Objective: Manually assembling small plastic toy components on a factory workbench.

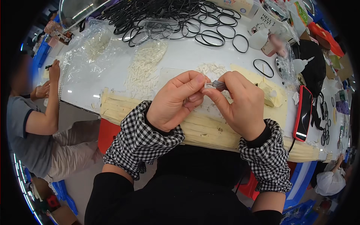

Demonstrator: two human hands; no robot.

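My left hand [174, 99] pinches a tiny white piece [206, 84] between thumb and forefinger, above the table's near edge. My right hand [242, 103] grips a small grey metal blade-like tool [218, 85], its tip meeting or nearly meeting the white piece. Most of the tool is hidden by the fingers, so its exact kind is unclear. Behind my left hand many similar small white pieces [141, 75] spill from a clear plastic bag [159, 26]. A smaller heap of white bits [210, 68] lies just beyond my fingertips.
Black rubber-like rings [213, 37] cover the table's far side. Yellowish tape [202, 137] lines the near edge. A red-cased phone [303, 112] lies at right, near a crumpled yellow tape lump [270, 94]. Another clear bag [95, 47] rests at left, where a person [35, 120] sits.
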